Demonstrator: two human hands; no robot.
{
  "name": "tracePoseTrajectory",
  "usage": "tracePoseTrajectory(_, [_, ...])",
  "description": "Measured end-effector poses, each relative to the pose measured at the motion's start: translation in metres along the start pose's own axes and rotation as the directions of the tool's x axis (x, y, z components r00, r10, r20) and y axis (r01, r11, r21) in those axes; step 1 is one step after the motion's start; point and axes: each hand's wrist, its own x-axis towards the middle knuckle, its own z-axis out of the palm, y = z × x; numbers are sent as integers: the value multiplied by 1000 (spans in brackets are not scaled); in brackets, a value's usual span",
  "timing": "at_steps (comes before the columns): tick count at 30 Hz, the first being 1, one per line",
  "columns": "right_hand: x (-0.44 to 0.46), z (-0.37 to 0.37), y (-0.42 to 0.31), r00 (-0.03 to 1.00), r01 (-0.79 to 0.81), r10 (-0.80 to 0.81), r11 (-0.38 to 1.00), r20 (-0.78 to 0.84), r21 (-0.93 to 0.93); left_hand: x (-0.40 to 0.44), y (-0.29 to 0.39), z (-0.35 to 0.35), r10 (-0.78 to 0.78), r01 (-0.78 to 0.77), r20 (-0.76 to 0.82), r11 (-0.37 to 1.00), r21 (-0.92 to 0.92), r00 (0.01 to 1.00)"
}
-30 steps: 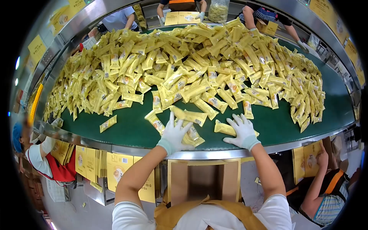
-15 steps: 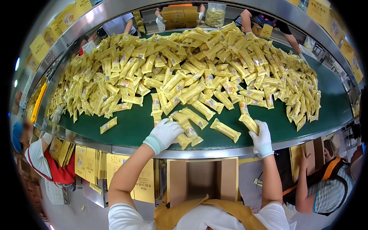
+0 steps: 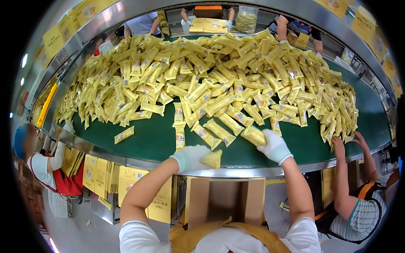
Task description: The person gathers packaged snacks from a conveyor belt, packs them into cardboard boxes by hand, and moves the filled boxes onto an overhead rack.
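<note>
A yellow wrapped packet (image 3: 254, 135) juts from the gloved right hand (image 3: 274, 146) above the near side of the green belt (image 3: 154, 135), its end pinched between thumb and fingers. At the belt's near edge, the gloved left hand (image 3: 192, 159) holds a second packet (image 3: 212, 159); its fingers are bent, though their exact grip cannot be told. Loose packets (image 3: 219, 132) lie on the belt between the hands and a broad heap of packets (image 3: 211, 63) covering its middle and far side. Below the belt's near edge stands an open carton (image 3: 197, 198), with flattened cartons (image 3: 158, 192) to its left. Beyond the belt's far edge, a person in gloves (image 3: 209, 12) holds a yellow carton (image 3: 208, 25) near a clear bag of packets (image 3: 246, 21). A person in a striped shirt (image 3: 358, 219) reaches over the belt's right end.
</note>
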Motion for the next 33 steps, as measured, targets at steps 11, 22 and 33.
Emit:
tracePoseTrajectory(11, [102,103,-80,996,37,-30,996,83,-83,90,-8,3,-740,628,-360,673,-392,569])
tracePoseTrajectory(22, [26,74,19,957,142,-243,866,-157,-479,65,-2,15,-256,421,-487,867,267,835])
tracePoseTrajectory(33, [-11,42,-2,985,166,-125,883,121,-439,34,-5,51,-41,248,-453,879,407,891])
